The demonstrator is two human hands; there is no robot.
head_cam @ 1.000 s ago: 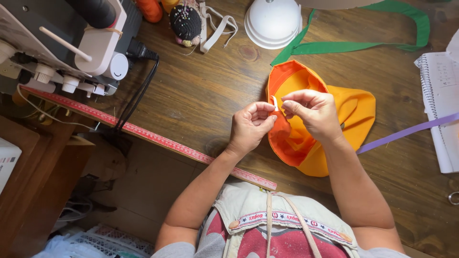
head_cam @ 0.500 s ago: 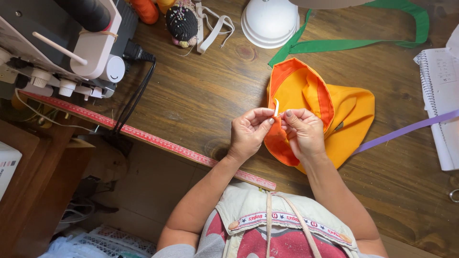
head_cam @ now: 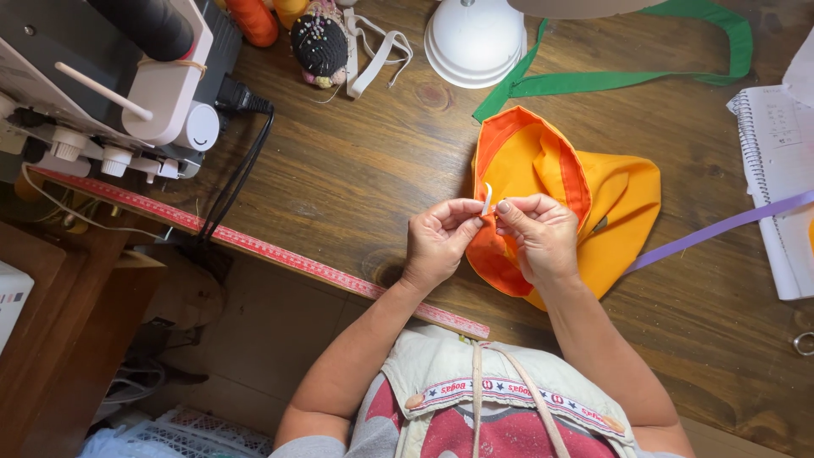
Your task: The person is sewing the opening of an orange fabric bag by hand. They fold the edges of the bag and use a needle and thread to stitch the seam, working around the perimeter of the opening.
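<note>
My left hand [head_cam: 439, 240] and my right hand [head_cam: 541, 237] meet above the near edge of a wooden table [head_cam: 365, 170]. Between their fingertips they pinch a small white strip [head_cam: 487, 199] that stands upright. Under and behind the hands lies a yellow fabric piece with an orange rim [head_cam: 585, 203], partly covered by my right hand. What the strip is attached to is hidden by the fingers.
A sewing machine [head_cam: 110, 85] with black cables sits at the left. A red tape measure [head_cam: 254, 246] runs along the table's edge. A pincushion [head_cam: 320, 42], a white lamp base [head_cam: 475, 38], green ribbon [head_cam: 627, 80], purple ribbon [head_cam: 721, 227] and a notebook [head_cam: 780, 170] lie farther off.
Both hands have drawn nearer to me, toward the table's edge, still pinching the white strip. The fabric has shifted a little with them.
</note>
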